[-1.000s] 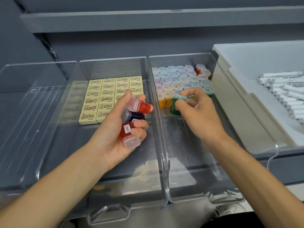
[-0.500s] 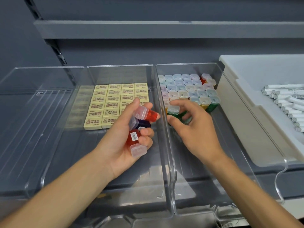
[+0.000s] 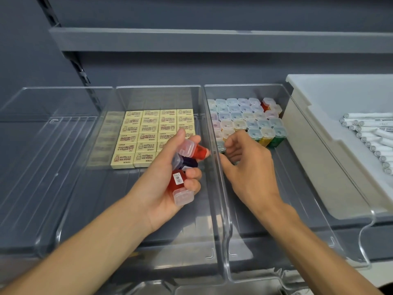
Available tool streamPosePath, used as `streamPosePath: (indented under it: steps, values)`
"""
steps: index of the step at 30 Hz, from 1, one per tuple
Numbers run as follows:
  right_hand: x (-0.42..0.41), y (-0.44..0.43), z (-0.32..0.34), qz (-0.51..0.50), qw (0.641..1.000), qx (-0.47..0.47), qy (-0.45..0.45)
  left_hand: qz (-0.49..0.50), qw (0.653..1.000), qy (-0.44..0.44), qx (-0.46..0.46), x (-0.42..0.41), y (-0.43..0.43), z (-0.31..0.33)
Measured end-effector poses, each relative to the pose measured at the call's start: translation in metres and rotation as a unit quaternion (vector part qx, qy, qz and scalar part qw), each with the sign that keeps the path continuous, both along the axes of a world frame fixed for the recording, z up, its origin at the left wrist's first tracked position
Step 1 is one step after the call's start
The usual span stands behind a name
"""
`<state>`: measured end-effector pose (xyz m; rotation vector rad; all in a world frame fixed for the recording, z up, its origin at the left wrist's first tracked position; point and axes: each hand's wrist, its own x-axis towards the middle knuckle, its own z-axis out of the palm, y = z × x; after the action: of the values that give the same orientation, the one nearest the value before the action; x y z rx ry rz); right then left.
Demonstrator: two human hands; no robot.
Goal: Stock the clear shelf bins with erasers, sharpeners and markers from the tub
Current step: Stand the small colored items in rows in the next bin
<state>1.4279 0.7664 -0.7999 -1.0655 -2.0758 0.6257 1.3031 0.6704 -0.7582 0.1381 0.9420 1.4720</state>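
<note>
Translucent square-capped sharpeners [image 3: 177, 184] lie gripped in the left hand [image 3: 156, 189].

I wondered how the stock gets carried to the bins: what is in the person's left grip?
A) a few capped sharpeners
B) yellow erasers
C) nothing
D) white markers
A: the left grip is curled round three capped sharpeners, two red and one dark purple.
</note>
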Motion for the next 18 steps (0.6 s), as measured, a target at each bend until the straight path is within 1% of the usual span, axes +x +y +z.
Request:
streamPosePath:
  steps: [2, 7, 10, 12, 14, 16, 18]
  values:
    - [0.002, 0.001, 0.002, -0.001, 1.000, -0.012, 0.005, -0.001, 1.000, 0.010, -0.004, 0.001, -0.001, -0.001]
    - [0.006, 0.003, 0.007, 0.014, 0.999, -0.006, -0.045, -0.003, 0.998, 0.052, -0.018, 0.003, -0.004, -0.002]
    - [0.010, 0.004, 0.013, 0.016, 0.999, -0.018, -0.048, -0.003, 0.996, 0.075, -0.037, 0.006, -0.006, 0.000]
    - [0.014, 0.002, 0.019, 0.012, 0.999, -0.020, -0.027, -0.001, 0.996, 0.085, -0.033, 0.006, -0.006, 0.000]
    - [0.015, -0.004, 0.025, 0.033, 0.999, -0.032, 0.028, 0.015, 0.994, 0.109, -0.028, 0.009, -0.006, 0.000]
    - [0.016, -0.013, 0.032, 0.087, 0.992, -0.040, 0.086, 0.039, 0.987, 0.158, -0.011, 0.012, -0.006, -0.001]
    - [0.016, -0.021, 0.036, 0.150, 0.984, -0.021, 0.091, 0.058, 0.971, 0.230, 0.014, 0.016, -0.006, -0.002]
